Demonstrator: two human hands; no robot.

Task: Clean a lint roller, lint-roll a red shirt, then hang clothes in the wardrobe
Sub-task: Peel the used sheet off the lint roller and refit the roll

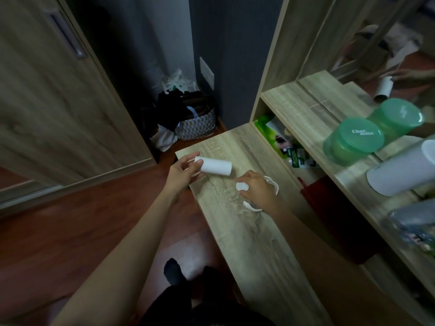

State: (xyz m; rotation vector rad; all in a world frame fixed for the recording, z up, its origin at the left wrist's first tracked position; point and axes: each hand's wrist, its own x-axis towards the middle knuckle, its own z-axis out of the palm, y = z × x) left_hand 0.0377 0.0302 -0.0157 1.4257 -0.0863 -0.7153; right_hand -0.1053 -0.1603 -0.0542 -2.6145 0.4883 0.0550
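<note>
now left hand (182, 171) pinches lint roller (216, 167) end; right hand (259, 187) grips white piece (242, 185); basket (199, 128) holds dark clothes (171, 109).

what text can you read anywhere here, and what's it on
"Char": white lettering on the lid of the green jar on the shelf; a smaller second line beneath it is too blurred to read.
Packets in the open compartment under the shelf: small print and a logo, too small to read.
White roll: no text visible.
</note>
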